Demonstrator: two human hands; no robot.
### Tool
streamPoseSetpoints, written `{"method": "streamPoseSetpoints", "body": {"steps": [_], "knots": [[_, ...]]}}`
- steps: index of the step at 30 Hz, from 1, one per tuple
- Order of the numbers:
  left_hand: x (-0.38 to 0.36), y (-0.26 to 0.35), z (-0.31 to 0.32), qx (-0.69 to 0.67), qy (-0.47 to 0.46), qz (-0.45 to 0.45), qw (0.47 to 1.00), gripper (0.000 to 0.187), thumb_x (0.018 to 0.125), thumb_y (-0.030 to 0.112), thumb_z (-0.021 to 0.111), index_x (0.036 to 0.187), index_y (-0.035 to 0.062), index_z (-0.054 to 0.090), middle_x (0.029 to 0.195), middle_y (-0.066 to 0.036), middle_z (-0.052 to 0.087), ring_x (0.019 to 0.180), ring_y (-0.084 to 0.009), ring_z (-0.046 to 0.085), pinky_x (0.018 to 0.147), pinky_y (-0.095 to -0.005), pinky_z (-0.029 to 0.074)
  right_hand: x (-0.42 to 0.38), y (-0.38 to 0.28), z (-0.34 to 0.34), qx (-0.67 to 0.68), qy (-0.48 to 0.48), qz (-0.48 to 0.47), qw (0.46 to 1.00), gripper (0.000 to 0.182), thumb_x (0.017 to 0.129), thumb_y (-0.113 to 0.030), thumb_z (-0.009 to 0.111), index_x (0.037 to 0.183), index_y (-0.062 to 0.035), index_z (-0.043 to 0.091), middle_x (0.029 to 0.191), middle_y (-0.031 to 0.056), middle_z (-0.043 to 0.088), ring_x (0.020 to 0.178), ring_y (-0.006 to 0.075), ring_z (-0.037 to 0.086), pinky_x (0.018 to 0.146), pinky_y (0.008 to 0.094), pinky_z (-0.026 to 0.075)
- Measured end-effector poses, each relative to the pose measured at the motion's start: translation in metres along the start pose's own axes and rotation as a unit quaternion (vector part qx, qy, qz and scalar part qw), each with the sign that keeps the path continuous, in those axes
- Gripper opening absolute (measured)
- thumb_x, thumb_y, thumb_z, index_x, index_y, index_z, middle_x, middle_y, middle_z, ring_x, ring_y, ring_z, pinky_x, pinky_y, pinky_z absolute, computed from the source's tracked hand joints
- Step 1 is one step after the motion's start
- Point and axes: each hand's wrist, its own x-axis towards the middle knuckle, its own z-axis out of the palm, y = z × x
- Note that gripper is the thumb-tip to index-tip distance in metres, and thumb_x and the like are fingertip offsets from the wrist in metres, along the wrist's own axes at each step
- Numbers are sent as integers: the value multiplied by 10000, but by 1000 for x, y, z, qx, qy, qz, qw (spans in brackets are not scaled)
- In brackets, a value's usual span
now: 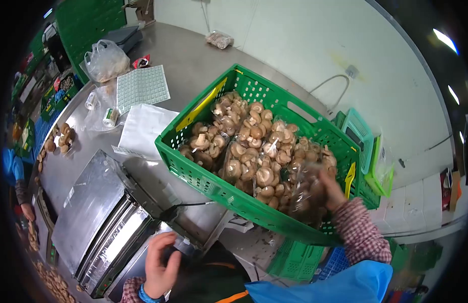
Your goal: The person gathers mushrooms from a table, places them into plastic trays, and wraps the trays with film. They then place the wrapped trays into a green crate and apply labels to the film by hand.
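A green plastic crate (221, 193) stands tilted in view, filled with clear bags of brown mushrooms (251, 164). At its right end, inside the crate, my right hand (333, 191) is closed on a bag of mushrooms (308, 199); hand and bag are blurred, and the fingertips are partly hidden. My left hand (160, 263) is held low in front of me, thumb and fingers apart, with nothing in it. It is close to the near end of a metal machine (95, 207) with a flat steel cover.
A white sheet (145, 129), a pale gridded sheet (143, 88), a plastic bag (106, 60) and label rolls (110, 117) lie on the steel table. Loose mushrooms (65, 136) are at the left. Green baskets (378, 166) stand against the wall. Another person's hand (28, 212) shows far left.
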Motion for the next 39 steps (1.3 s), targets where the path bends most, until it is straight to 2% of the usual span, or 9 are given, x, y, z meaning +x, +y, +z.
{"method": "streamPoseSetpoints", "body": {"steps": [5,7,10,13,17,22,34,36,39], "knots": [[-18,-9,-35,57,48,-13,997,244,784,-28,527,1025,1,514,1115,-137,468,1015,-225,490,882,-318,401,10,41,27,10,26,160,987,838,776,-550,577,1366,-50,255,1397,166,266,1255,343,305,1025,436,278],[-32,-13,-53,81,68,-20,994,216,806,-35,493,1020,0,503,1136,-130,437,1004,-202,494,868,-305,411,-3,36,43,-563,215,51,796,842,786,-551,552,1368,-31,235,1398,213,233,1277,356,257,1052,432,213],[-16,15,-61,146,92,47,984,203,739,-47,552,936,2,559,1029,-169,536,924,-269,546,819,-329,434,-21,21,84,-701,-61,-282,653,966,718,-538,634,1397,-67,133,1424,241,80,1314,398,129,1053,520,133],[57,88,-45,173,-58,258,949,297,723,-24,601,1016,4,564,1073,-183,539,939,-303,562,816,-355,452,0,38,106,-750,-146,-224,605,992,691,-537,663,1403,-115,116,1440,198,60,1322,393,98,1025,597,107],[156,85,48,271,-209,266,901,514,803,265,605,1217,18,427,1187,-215,460,1087,-370,464,925,-413,386,2,37,104,-732,-141,-242,621,996,675,-578,651,1403,-152,123,1443,175,67,1323,390,90,1003,639,98],[232,15,162,567,-453,-45,687,1226,552,608,723,1412,122,-3,1378,-313,185,1091,-509,440,913,-482,404,-10,14,104,-779,-150,-286,538,949,664,-601,629,1396,-185,191,1433,176,113,1317,377,123,994,641,122],[277,6,129,489,-563,-17,666,1087,606,310,786,1418,161,80,1324,-272,260,1172,-412,393,951,-432,373,-2,40,120,-754,-114,-313,566,905,666,-569,645,1374,-167,250,1366,203,271,1188,372,346,969,659,150],[270,25,136,501,-564,-40,655,1049,610,325,788,1408,141,133,1330,-263,269,1211,-417,343,967,-467,341,-11,18,98,-645,-144,-295,690,853,703,-527,639,1373,-162,257,1380,211,238,1210,386,314,1021,592,130],[254,23,159,443,-491,254,706,922,628,404,763,1363,145,270,1362,-214,271,1287,-402,208,978,-567,266,-32,-12,48,-695,-69,-353,622,805,691,-467,677,1320,-81,356,1378,204,220,1254,404,231,1037,518,153]]}}
